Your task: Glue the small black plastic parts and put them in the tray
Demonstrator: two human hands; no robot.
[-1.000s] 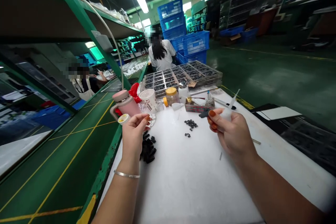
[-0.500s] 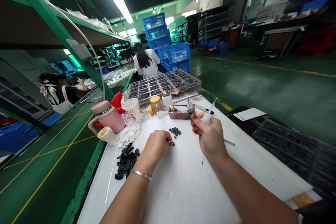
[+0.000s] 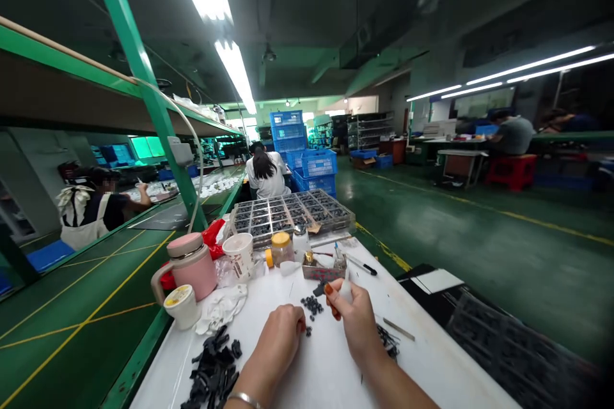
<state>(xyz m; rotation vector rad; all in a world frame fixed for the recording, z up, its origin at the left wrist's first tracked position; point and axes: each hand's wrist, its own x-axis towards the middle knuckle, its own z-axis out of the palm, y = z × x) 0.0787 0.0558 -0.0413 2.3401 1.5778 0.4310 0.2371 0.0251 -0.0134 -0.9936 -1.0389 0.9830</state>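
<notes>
My left hand [image 3: 283, 335] rests low over the white tabletop [image 3: 330, 377], its fingers drawn together. Touching or just beside its fingertips are small black parts [image 3: 308, 331]; whether one is pinched is hidden. A loose cluster of similar small black parts [image 3: 313, 307] lies just beyond. My right hand [image 3: 355, 316] is closed around a white squeeze bottle [image 3: 346, 290], mostly covered by the fingers, its nozzle out of sight. A dark flat piece [image 3: 320, 288] shows at the right fingertips; I cannot tell if it is held. Larger black parts [image 3: 213, 364] are heaped left of my left hand.
A pink mug [image 3: 194, 271], a paper cup [image 3: 238, 259], a yellow-lidded jar [image 3: 282, 249] and a small metal tray [image 3: 316, 270] line the far side. Behind stands a large compartment tray [image 3: 288, 214]. Dark thin strips [image 3: 387, 340] and a metal strip [image 3: 399, 328] lie at right. Co-workers sit farther off.
The view has tilted upward, so the table sits lower. The bottle's nozzle, upright before, no longer shows. The right hand has come closer to the left, and a dark piece appears at its fingertips.
</notes>
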